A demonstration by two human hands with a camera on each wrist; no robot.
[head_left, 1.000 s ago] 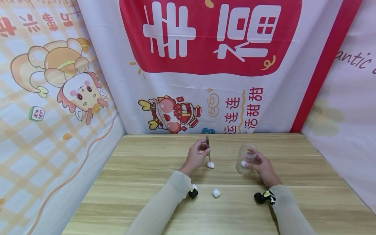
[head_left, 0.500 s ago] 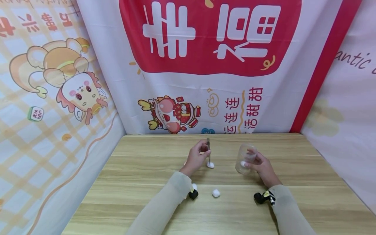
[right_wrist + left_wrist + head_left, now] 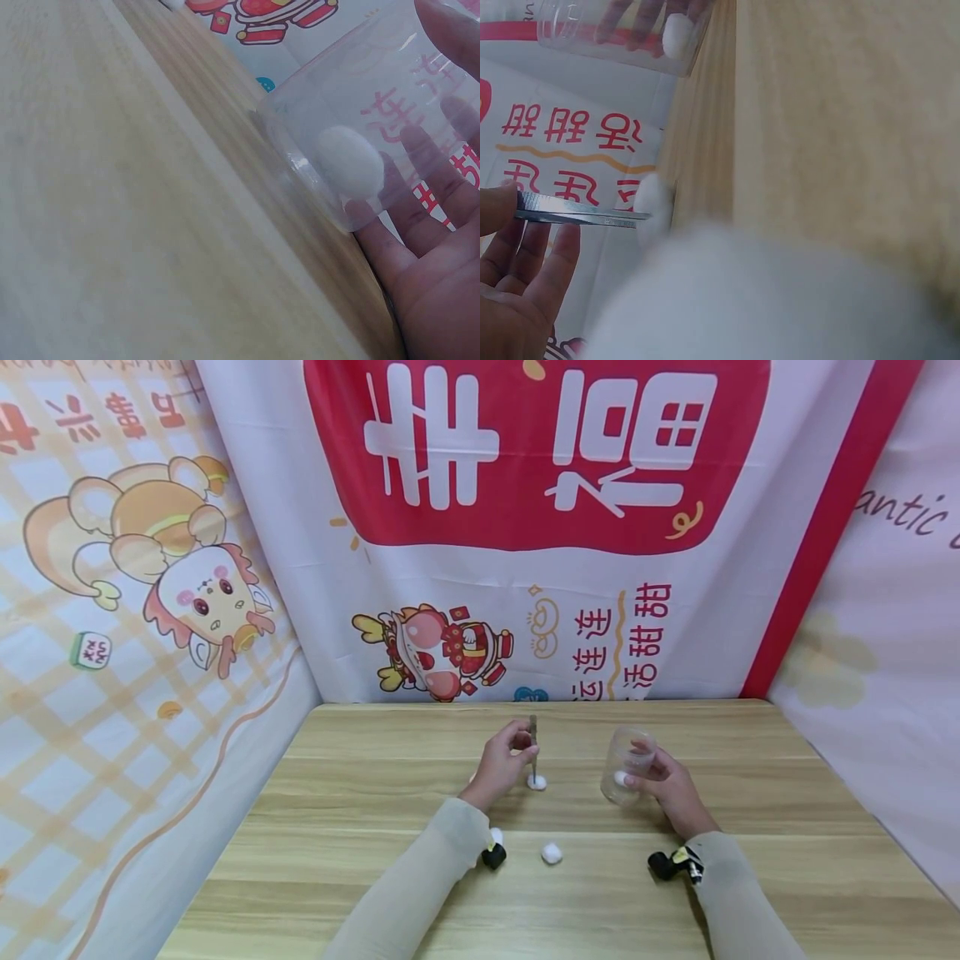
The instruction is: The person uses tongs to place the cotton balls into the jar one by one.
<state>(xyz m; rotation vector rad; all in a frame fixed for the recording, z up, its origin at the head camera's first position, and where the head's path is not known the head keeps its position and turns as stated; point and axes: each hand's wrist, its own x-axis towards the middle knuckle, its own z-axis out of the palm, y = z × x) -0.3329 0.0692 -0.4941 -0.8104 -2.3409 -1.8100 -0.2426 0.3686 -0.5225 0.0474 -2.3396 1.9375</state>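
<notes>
Now the left hand [image 3: 501, 764] pinches tweezers [image 3: 577, 211], likely grabbing cotton [image 3: 539, 783] to lift into the right hand's [image 3: 674, 790] jar [image 3: 619, 750], held at three o'clock.

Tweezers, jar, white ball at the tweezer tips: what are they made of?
Tweezers: metal, likely steel, from the silvery shine. Jar: smooth, transparent, with glossy highlights; probably plastic, glass not ruled out. White ball: matte, looks soft, perhaps cotton.
</notes>
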